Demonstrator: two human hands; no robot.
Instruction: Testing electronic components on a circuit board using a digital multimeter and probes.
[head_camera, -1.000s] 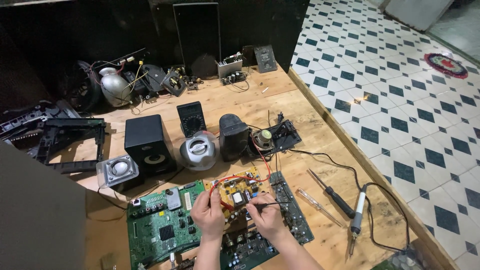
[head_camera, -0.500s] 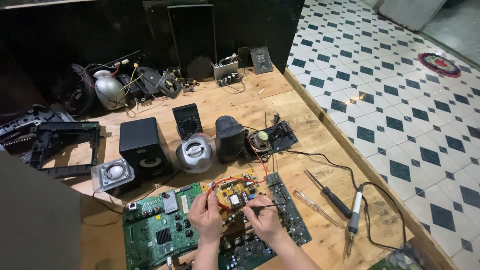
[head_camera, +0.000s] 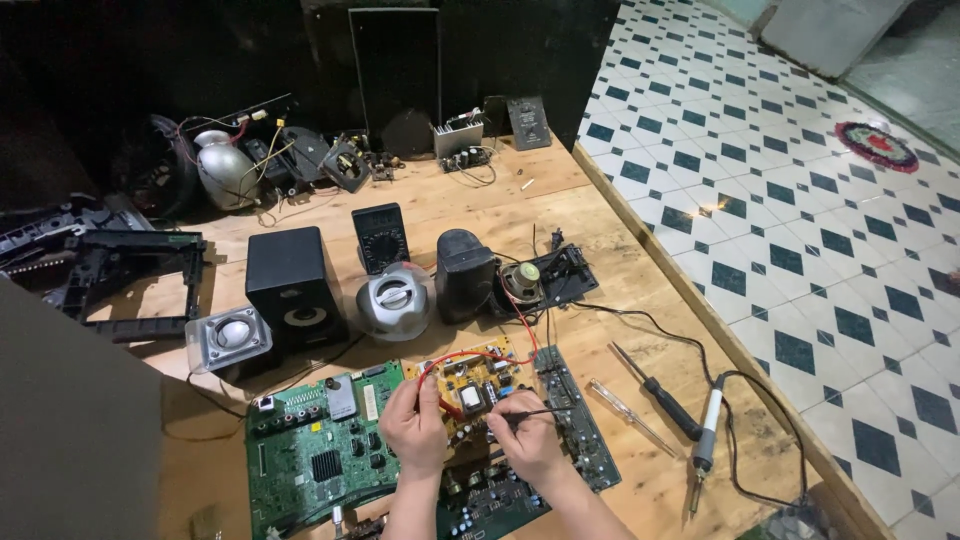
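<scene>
A small yellow circuit board (head_camera: 478, 385) with a red wire looped over it lies on the wooden floor board. My left hand (head_camera: 413, 427) rests on its left edge, fingers pinched near the red wire. My right hand (head_camera: 527, 435) holds a thin black probe (head_camera: 543, 411) lying sideways over the board's right part. A large green circuit board (head_camera: 312, 450) sits left of my hands. A dark narrow circuit board (head_camera: 572, 415) lies just right of them.
Behind the boards stand a black speaker box (head_camera: 291, 288), a round silver speaker (head_camera: 394, 300), a dark multimeter (head_camera: 381, 238) and a small black speaker (head_camera: 465, 274). Two screwdrivers (head_camera: 650, 393) and a soldering iron (head_camera: 705, 440) lie at the right. A tiled floor (head_camera: 800, 220) borders the wood.
The view has shifted slightly, so everything sits a bit lower and left. Both hands stay on the yellow board with the probe, barely moved.
</scene>
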